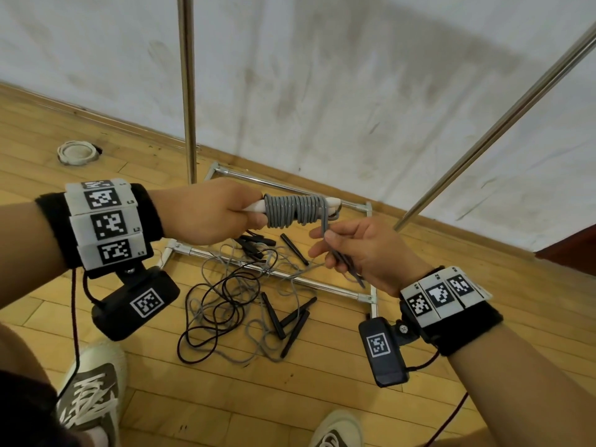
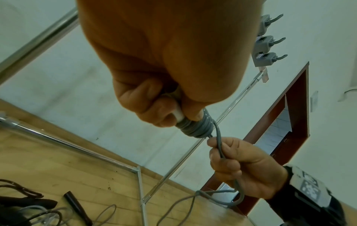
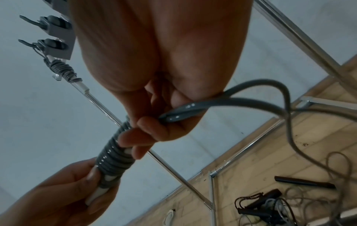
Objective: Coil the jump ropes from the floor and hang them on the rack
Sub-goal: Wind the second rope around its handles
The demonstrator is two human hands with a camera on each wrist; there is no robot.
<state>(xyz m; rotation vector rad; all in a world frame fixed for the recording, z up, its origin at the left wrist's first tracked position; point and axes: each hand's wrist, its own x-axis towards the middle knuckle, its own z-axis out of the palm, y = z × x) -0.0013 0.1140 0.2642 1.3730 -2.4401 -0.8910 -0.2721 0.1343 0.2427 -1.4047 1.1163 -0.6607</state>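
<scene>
Finishing the wrap on the grey rope (image 1: 298,210), held in the air above the pile (image 1: 245,298) on the floor.

Our left hand (image 1: 206,212) curls tight round the white handles (image 1: 256,207) at the coil's left end; our right hand (image 1: 364,253) pinches a doubled length of cord just below the coil's right end, fingers bent round it. To do this well, we judge, we should keep that cord taut, lay the last turns snug against the coil, and tuck the end so nothing unwinds. Hooks (image 2: 268,58) on the rack (image 1: 188,91) wait beyond the coil; one rope (image 3: 61,70) hangs there.
</scene>
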